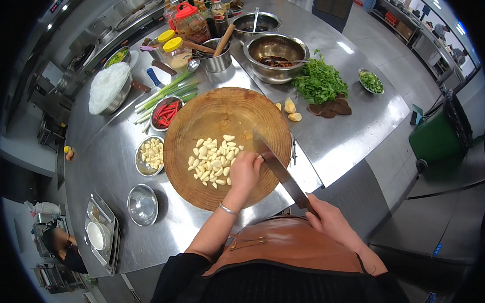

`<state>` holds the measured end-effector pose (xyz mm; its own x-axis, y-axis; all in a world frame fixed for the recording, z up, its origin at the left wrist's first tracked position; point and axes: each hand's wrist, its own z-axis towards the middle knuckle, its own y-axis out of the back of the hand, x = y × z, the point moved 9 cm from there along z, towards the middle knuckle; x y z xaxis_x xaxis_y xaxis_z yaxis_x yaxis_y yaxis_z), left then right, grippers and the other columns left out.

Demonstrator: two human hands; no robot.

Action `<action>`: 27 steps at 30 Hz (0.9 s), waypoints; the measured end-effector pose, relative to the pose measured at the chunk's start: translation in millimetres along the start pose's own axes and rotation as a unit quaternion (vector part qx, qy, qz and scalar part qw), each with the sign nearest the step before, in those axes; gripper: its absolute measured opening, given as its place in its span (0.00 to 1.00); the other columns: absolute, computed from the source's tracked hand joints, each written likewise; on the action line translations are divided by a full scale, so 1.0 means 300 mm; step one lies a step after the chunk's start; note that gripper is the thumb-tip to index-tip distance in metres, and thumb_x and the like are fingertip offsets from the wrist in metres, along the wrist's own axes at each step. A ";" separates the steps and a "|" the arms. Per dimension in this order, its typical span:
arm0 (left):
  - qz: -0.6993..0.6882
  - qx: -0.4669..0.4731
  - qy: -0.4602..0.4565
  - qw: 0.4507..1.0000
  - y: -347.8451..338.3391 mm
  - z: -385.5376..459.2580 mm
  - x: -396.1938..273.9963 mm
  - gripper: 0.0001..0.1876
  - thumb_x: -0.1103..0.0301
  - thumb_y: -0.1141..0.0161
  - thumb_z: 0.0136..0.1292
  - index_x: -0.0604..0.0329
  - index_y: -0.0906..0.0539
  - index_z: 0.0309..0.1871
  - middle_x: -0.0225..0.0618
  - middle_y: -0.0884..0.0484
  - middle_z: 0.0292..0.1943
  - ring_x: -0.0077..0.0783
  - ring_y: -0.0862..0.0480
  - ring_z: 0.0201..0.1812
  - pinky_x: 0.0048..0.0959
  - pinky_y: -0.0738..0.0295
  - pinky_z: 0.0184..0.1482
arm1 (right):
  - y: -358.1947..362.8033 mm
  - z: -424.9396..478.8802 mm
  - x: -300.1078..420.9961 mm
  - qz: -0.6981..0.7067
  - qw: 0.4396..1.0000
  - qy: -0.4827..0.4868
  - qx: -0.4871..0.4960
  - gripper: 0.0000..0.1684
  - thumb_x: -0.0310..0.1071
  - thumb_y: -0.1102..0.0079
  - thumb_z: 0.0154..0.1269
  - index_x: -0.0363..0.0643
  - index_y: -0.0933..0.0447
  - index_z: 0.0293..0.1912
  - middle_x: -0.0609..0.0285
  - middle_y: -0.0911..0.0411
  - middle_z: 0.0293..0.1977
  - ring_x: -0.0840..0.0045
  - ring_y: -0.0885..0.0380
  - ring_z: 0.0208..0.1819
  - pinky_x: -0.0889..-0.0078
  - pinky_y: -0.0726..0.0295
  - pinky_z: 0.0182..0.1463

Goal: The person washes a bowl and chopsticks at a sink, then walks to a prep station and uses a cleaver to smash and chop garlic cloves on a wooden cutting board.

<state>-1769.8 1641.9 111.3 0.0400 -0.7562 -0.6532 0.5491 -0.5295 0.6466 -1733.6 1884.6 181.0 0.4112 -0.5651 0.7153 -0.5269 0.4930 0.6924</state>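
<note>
A heap of peeled garlic cloves (212, 158) lies on the round wooden chopping block (233, 103). My right hand (331, 216) grips the handle of a cleaver (281, 170), whose blade slants across the block's right side. Close against the blade, the fingers of my left hand (247, 171) pinch what looks like a single garlic clove (259, 156), mostly covered by the fingertips. Left of the block, a small metal bowl (144, 169) holds more garlic cloves. Another metal bowl (143, 205) stands nearer to me.
Red chillies (167, 114) in a bowl and scallions (172, 92) lie behind the block's left edge. Ginger pieces (291, 107), cilantro (322, 80) and a large sauce bowl (277, 58) are at the right. Stacked trays (112, 252) sit at the left. A person (63, 246) is beyond the table.
</note>
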 end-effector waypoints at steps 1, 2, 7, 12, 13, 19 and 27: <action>0.006 0.019 0.019 1.000 -0.003 0.001 0.009 0.07 0.68 0.31 0.58 0.59 0.18 0.33 0.41 0.21 0.31 0.46 0.19 0.33 0.40 0.25 0.34 | -0.005 0.011 0.001 -0.001 1.000 -0.007 0.008 0.28 0.32 0.43 0.69 0.40 0.35 0.67 0.46 0.21 0.40 0.52 0.21 0.42 0.57 0.21 0.45; 0.013 0.037 0.039 0.998 0.002 -0.001 0.021 0.07 0.68 0.32 0.58 0.59 0.19 0.33 0.41 0.20 0.32 0.47 0.19 0.34 0.41 0.24 0.35 | -0.009 0.018 -0.001 -0.002 1.000 -0.013 0.017 0.28 0.32 0.43 0.69 0.40 0.35 0.67 0.46 0.21 0.41 0.52 0.21 0.42 0.58 0.21 0.45; 0.044 0.061 0.075 0.994 0.031 -0.027 0.058 0.06 0.70 0.34 0.58 0.59 0.21 0.33 0.40 0.20 0.33 0.48 0.19 0.36 0.43 0.25 0.36 | 0.019 0.010 -0.042 0.049 0.998 -0.016 -0.020 0.28 0.31 0.42 0.68 0.41 0.34 0.66 0.46 0.21 0.39 0.52 0.20 0.41 0.57 0.21 0.44; 0.025 0.039 0.039 0.998 0.037 -0.024 0.034 0.06 0.70 0.34 0.57 0.58 0.18 0.37 0.40 0.20 0.34 0.47 0.19 0.39 0.42 0.24 0.40 | 0.039 -0.020 -0.011 0.008 1.000 0.001 -0.025 0.29 0.30 0.41 0.67 0.42 0.33 0.66 0.47 0.21 0.38 0.52 0.20 0.40 0.56 0.20 0.43; 0.028 0.041 0.040 0.998 0.035 -0.025 0.036 0.06 0.70 0.34 0.57 0.58 0.18 0.37 0.40 0.20 0.34 0.47 0.19 0.39 0.42 0.24 0.41 | 0.038 -0.026 -0.005 0.007 1.000 0.005 -0.020 0.29 0.30 0.41 0.67 0.42 0.34 0.66 0.47 0.21 0.38 0.52 0.20 0.39 0.56 0.20 0.43; 0.052 0.011 0.007 0.999 0.036 -0.025 0.030 0.06 0.70 0.33 0.57 0.57 0.17 0.36 0.37 0.22 0.29 0.40 0.20 0.32 0.37 0.26 0.34 | 0.026 -0.037 -0.005 0.005 1.000 0.020 -0.004 0.29 0.31 0.41 0.67 0.42 0.34 0.66 0.47 0.21 0.39 0.51 0.20 0.40 0.55 0.20 0.43; 0.052 0.030 0.010 0.998 0.019 -0.028 0.030 0.06 0.71 0.34 0.57 0.57 0.18 0.37 0.39 0.22 0.32 0.44 0.20 0.37 0.40 0.25 0.38 | 0.001 0.012 -0.078 0.094 0.994 -0.051 0.037 0.29 0.31 0.42 0.69 0.38 0.35 0.67 0.44 0.20 0.42 0.49 0.20 0.44 0.57 0.21 0.49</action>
<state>-1759.4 1635.4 105.8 0.1118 -0.8004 -0.5889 0.4903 -0.4710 0.7333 -1746.1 1895.4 164.1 0.2241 -0.5341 0.8152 -0.6420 0.5484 0.5358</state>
